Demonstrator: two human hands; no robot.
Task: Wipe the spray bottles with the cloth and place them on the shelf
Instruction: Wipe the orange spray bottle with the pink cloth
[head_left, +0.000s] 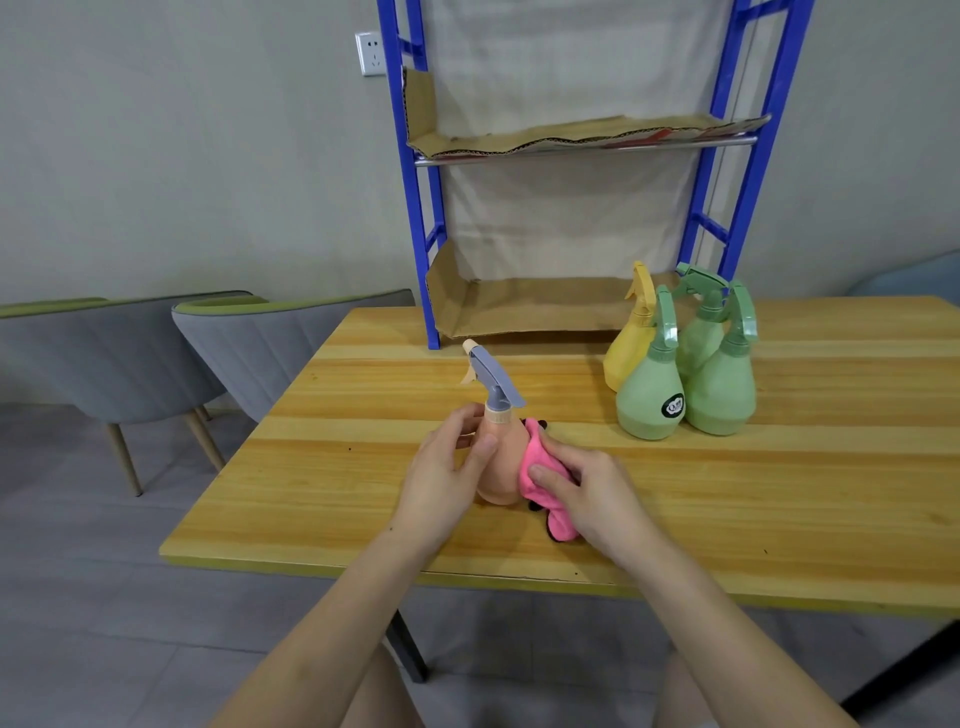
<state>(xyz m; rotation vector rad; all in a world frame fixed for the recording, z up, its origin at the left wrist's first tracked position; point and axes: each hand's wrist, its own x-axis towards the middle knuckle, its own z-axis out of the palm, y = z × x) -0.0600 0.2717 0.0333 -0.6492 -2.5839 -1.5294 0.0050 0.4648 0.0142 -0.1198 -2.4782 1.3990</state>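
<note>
A peach spray bottle with a grey-blue trigger head stands on the wooden table. My left hand grips its left side, thumb across the front. My right hand holds a pink cloth pressed against the bottle's right side. One yellow spray bottle and three green ones stand grouped at the right, in front of the blue shelf. Cardboard lines the shelf's boards, and nothing stands on them.
Two grey chairs with green trim stand left of the table. A wall socket sits beside the shelf's left post. The table's near edge runs just in front of my forearms.
</note>
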